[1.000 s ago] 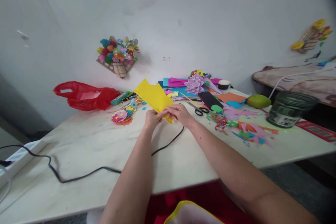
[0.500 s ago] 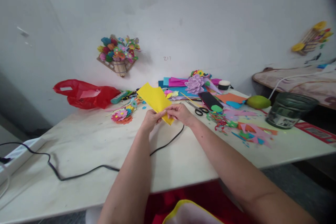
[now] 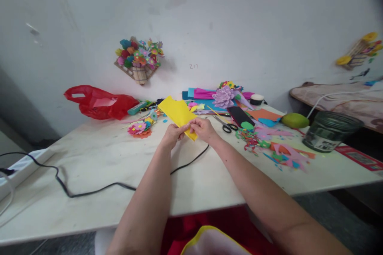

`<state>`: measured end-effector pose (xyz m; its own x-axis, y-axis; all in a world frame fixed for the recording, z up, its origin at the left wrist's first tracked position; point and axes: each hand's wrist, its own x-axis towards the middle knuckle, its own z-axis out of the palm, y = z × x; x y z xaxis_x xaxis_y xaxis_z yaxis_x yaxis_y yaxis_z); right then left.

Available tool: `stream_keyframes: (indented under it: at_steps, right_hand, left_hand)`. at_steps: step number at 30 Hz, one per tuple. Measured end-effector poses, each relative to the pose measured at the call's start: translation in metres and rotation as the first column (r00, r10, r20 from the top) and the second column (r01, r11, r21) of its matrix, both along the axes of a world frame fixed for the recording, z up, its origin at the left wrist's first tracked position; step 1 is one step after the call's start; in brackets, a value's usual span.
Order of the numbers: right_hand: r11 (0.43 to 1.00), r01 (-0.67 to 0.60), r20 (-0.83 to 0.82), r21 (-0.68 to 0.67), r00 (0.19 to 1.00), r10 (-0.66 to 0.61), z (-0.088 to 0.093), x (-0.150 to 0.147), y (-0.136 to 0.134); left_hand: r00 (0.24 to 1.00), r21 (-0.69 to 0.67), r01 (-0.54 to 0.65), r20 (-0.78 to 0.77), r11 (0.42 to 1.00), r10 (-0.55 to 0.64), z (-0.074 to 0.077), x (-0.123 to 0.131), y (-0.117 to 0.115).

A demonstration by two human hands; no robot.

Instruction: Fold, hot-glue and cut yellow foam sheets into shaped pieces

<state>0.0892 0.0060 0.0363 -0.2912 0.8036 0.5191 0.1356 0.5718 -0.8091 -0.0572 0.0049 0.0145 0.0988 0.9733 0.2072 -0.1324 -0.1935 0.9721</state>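
Observation:
A yellow sheet (image 3: pixel 177 112), folded over, is held up above the middle of the table, slanting from upper left to lower right. My left hand (image 3: pixel 174 134) pinches its lower edge between thumb and fingers. Close beside it, my right hand (image 3: pixel 203 128) grips the sheet near its lower right end, the fingertips of both hands almost meeting. Black-handled scissors (image 3: pixel 229 127) lie on the table to the right of my right hand. A black cable (image 3: pixel 191 162) runs beneath my hands and left forearm.
Foam flowers (image 3: pixel 139 128) and a red plastic bag (image 3: pixel 101 103) lie left on the white table (image 3: pixel 101 159). Rightward are a phone (image 3: pixel 239 115), coloured scraps (image 3: pixel 287 156), a green fruit (image 3: pixel 295 120) and a glass jar (image 3: pixel 324 133). A power strip (image 3: pixel 28 167) sits far left.
The view has shifted slightly. Both hands keep hold of the yellow sheet in nearly the same place, with a small movement of the right fingers along its lower end.

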Motion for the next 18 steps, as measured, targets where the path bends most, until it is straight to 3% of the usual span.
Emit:
stream_keyframes:
  at_steps: [5, 9, 18]
  right_hand:
    - [1.000, 0.007, -0.039, -0.007, 0.999, -0.007, -0.005, -0.002, 0.003]
    - [0.998, -0.016, -0.112, -0.056, 0.994, 0.010, -0.003, 0.002, 0.004]
    - [0.949, -0.226, -0.224, -0.219, 0.959, 0.176, 0.002, 0.010, 0.000]
  left_hand:
    - [0.999, -0.016, -0.020, 0.034, 1.000, 0.020, 0.002, 0.002, -0.001]
    - [0.991, -0.041, -0.099, 0.088, 0.994, 0.102, 0.004, -0.001, -0.002]
    - [0.963, -0.040, -0.219, 0.152, 0.975, 0.222, 0.003, -0.006, 0.001]
